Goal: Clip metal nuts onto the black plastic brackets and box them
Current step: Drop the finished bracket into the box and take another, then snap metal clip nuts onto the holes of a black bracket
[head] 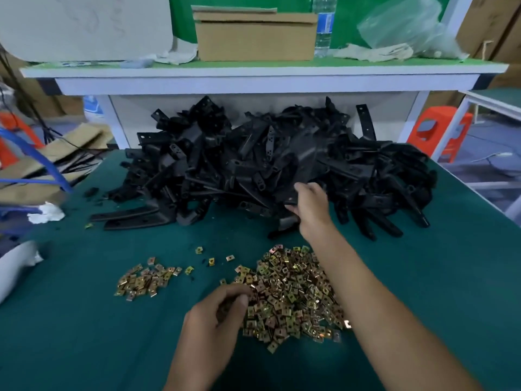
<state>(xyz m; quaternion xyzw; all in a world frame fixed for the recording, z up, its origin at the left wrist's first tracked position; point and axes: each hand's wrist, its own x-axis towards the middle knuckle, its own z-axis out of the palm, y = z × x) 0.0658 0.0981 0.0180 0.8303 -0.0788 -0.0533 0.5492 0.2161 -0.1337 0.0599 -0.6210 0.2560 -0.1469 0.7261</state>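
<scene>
Two bare hands reach over the dark green surface (84,320). The right hand (311,211) grips one black plastic bracket (293,197) at the near edge of the big black bracket heap (253,159). The left hand (222,314) curls its fingers into the pile of small brass-coloured square metal nuts (293,292); whether it holds any cannot be told.

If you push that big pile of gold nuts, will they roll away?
Probably not: the metal nuts look flat and square, so they should slide and scatter, not roll. Being small, loose pieces, each is likely light, and the heap would probably spread.
</scene>
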